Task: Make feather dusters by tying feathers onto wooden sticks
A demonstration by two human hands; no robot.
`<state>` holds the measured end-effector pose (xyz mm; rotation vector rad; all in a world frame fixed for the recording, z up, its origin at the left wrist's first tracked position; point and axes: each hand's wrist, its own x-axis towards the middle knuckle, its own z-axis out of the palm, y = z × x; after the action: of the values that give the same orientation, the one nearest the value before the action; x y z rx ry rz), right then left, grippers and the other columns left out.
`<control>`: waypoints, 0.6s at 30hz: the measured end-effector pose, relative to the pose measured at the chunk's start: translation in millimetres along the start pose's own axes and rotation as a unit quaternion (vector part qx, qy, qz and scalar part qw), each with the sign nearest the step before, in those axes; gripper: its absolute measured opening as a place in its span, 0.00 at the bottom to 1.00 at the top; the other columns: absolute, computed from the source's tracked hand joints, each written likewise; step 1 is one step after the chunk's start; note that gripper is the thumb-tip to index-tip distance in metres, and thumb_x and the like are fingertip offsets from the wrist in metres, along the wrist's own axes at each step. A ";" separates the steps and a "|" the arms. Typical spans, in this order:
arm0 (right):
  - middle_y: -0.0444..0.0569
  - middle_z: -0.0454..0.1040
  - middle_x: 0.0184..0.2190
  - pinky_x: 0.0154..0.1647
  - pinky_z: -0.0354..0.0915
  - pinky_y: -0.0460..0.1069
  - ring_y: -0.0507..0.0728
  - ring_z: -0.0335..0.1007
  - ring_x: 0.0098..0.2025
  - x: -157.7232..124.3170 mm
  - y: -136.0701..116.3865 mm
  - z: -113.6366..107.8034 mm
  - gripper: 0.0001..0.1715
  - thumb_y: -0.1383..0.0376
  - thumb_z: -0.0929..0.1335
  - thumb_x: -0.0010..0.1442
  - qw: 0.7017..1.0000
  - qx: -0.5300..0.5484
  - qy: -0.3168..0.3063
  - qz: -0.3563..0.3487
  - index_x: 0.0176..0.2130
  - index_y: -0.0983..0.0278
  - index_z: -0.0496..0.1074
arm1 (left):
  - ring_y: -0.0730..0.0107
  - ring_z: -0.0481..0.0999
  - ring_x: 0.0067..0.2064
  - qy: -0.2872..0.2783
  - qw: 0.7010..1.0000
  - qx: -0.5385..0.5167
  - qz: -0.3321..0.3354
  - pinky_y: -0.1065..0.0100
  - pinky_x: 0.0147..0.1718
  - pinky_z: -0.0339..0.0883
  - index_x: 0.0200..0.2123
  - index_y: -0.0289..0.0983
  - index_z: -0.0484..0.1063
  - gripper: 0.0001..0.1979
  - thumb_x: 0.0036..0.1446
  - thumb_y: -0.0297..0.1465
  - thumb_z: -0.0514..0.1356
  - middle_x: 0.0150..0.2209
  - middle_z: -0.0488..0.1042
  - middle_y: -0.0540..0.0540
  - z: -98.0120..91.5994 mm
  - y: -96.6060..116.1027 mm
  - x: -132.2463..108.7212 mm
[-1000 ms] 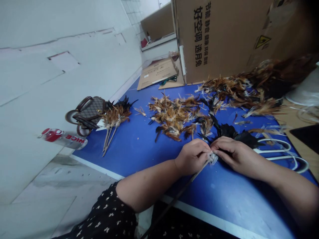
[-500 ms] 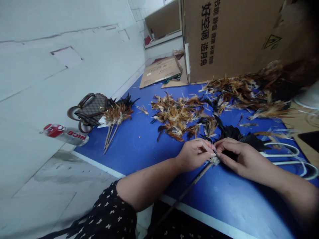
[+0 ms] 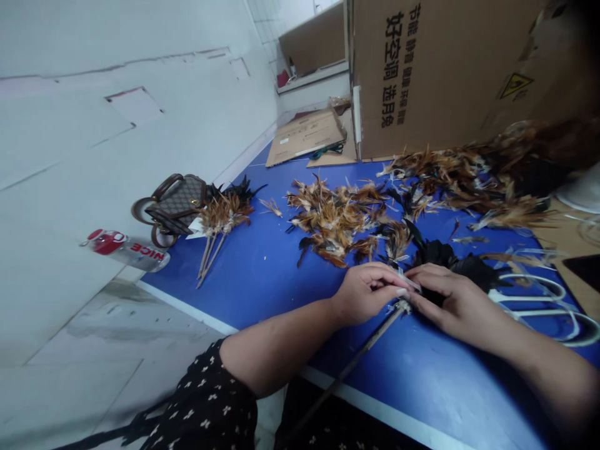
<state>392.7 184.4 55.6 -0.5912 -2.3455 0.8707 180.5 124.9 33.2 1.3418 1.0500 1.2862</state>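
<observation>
As L hand (image 3: 364, 295) meets R hand (image 3: 457, 303) | stick end (image 3: 402, 307) barer | vs prev

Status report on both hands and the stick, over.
Left hand, right hand: fingertips together at end of stick, exact grip hidden. Black feathers beside right hand. Loose brown feathers ahead.

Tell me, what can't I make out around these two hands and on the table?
Head view: how the left hand and right hand grip the pale strip between them is hidden by their own fingers.
Head view: the lower end of the stick is lost against the dark clothing.
Head view: the black flat object is cut off by the right edge.
Head view: single brown feathers at upper right blur into shadow.
</observation>
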 end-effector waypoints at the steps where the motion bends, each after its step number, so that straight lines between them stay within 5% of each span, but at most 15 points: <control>1: 0.54 0.84 0.41 0.47 0.78 0.57 0.62 0.82 0.43 -0.1 1.0 -0.2 0.13 0.55 0.69 0.74 1.000 0.006 0.005 0.005 0.41 0.59 0.81 | 0.69 0.82 0.40 0.015 1.000 0.000 -0.009 0.68 0.42 0.76 0.40 0.34 0.86 0.10 0.56 0.34 0.74 0.39 0.83 0.41 -0.5 -0.9 0.4; 7: 0.53 0.85 0.46 0.49 0.80 0.57 0.63 0.84 0.47 -4.0 11.9 -12.7 0.15 0.53 0.70 0.75 1.000 0.017 0.014 0.013 0.41 0.56 0.84 | 0.76 0.75 0.27 0.083 0.988 -0.074 -0.109 0.70 0.32 0.73 0.57 0.31 0.80 0.33 0.48 0.34 0.79 0.30 0.79 0.51 -2.2 -5.8 4.1; 18: 0.50 0.84 0.46 0.48 0.75 0.53 0.60 0.83 0.46 -6.5 8.4 -37.6 0.09 0.56 0.73 0.72 0.985 -0.122 0.119 -0.020 0.42 0.56 0.83 | 0.74 0.75 0.24 0.151 0.973 -0.118 -0.125 0.69 0.28 0.72 0.34 0.31 0.82 0.21 0.45 0.40 0.80 0.24 0.79 0.46 -8.3 4.0 8.6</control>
<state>423.1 203.2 71.2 -0.7031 -2.2489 0.4658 172.7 133.3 38.4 0.8230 1.1891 1.3987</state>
